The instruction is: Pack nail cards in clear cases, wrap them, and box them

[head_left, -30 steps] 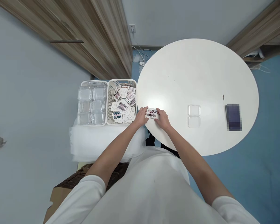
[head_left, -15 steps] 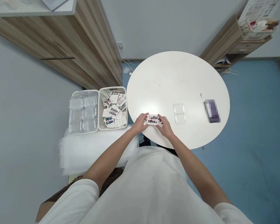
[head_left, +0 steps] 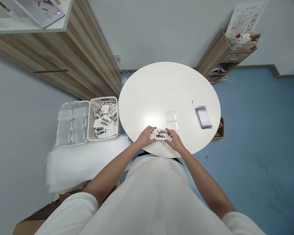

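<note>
Between my two hands is a small white card of press-on nails, dark and pale nails set in two rows. My left hand grips its left edge between thumb and fingers. At the right edge, my right hand pinches it the same way. The card is at the near side of the white oval table. Just beyond my right hand lies a clear plastic case, opened out flat in two halves.
Left of the table, one white basket holds many nail cards, and another holds clear plastic cases. White sheeting lies in front of them. A blurred purple-edged object rests on the table's right. A wooden cabinet stands behind the baskets.
My view has shifted, so the table and baskets appear farther left. Both hands still hold the nail card, which now sits closer to the clear case. The blurred object's upper face looks paler.
</note>
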The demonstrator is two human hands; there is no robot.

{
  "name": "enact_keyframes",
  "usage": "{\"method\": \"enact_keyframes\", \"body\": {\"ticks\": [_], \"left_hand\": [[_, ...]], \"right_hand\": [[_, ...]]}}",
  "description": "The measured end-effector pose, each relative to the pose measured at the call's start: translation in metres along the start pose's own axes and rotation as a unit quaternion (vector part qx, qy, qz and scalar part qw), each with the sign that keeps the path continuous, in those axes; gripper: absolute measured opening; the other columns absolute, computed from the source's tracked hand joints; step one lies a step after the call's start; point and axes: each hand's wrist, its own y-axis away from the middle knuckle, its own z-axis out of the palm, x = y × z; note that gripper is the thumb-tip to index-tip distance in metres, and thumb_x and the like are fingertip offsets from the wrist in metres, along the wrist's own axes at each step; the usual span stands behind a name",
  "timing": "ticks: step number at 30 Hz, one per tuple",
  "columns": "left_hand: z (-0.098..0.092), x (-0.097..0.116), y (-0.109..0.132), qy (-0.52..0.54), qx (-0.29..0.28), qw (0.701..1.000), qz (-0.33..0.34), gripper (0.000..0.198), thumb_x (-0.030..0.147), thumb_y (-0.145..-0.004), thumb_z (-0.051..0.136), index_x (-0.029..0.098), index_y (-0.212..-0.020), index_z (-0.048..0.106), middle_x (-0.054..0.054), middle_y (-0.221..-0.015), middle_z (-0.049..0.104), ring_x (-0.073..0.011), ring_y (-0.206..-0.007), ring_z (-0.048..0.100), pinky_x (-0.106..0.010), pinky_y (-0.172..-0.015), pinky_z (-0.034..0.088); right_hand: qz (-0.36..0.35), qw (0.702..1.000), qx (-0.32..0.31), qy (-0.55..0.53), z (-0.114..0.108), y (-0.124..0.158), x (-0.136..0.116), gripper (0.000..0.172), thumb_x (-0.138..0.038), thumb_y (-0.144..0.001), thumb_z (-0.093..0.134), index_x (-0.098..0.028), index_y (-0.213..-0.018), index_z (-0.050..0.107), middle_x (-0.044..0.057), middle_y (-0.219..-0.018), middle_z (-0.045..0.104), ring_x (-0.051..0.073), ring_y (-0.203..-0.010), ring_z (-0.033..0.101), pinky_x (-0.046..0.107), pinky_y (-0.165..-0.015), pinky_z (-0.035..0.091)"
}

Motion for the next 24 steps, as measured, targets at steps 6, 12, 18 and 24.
{"method": "enact_keyframes", "body": {"ticks": [6, 12, 18, 24], "left_hand": [[0.028, 0.022, -0.016, -0.056, 0.003, 0.998, -0.012, 0.061, 0.031, -0.066, 0.067, 0.025, -0.121, 0.041, -0.007, -0.11, 0.046, -0.0243, -0.102, 0.046, -0.04, -0.084, 0.044], [0.054, 0.031, -0.033, -0.099, 0.005, 0.994, -0.042, 0.063, 0.034, -0.063, 0.069, 0.024, -0.119, 0.044, -0.008, -0.114, 0.045, -0.0266, -0.106, 0.043, -0.043, -0.088, 0.04], [0.068, 0.035, -0.047, -0.151, 0.012, 0.985, -0.081, 0.063, 0.035, -0.06, 0.071, 0.026, -0.117, 0.046, -0.008, -0.12, 0.042, -0.0287, -0.113, 0.037, -0.045, -0.091, 0.036], [0.074, 0.037, -0.063, -0.18, 0.009, 0.976, -0.125, 0.062, 0.035, -0.061, 0.071, 0.026, -0.117, 0.046, -0.008, -0.123, 0.041, -0.0294, -0.115, 0.035, -0.045, -0.088, 0.037]], "right_hand": [[0.0, 0.999, -0.016, 0.046, -0.03, 0.01, 0.026, 0.059, -0.03, -0.074, 0.057, -0.031, -0.128, 0.034, 0.006, -0.116, 0.044, 0.024, -0.112, 0.039, 0.045, -0.092, 0.039], [-0.001, 0.997, -0.03, 0.072, -0.051, 0.01, 0.049, 0.057, -0.031, -0.073, 0.058, -0.029, -0.126, 0.038, 0.007, -0.125, 0.039, 0.025, -0.119, 0.032, 0.046, -0.097, 0.033], [0.0, 0.992, -0.06, 0.108, -0.062, -0.001, 0.07, 0.058, -0.034, -0.072, 0.058, -0.029, -0.126, 0.037, 0.007, -0.131, 0.036, 0.027, -0.123, 0.029, 0.048, -0.098, 0.03], [-0.011, 0.989, -0.081, 0.123, -0.066, -0.02, 0.085, 0.059, -0.035, -0.071, 0.058, -0.026, -0.126, 0.038, 0.008, -0.133, 0.036, 0.026, -0.123, 0.03, 0.046, -0.099, 0.029]]}}
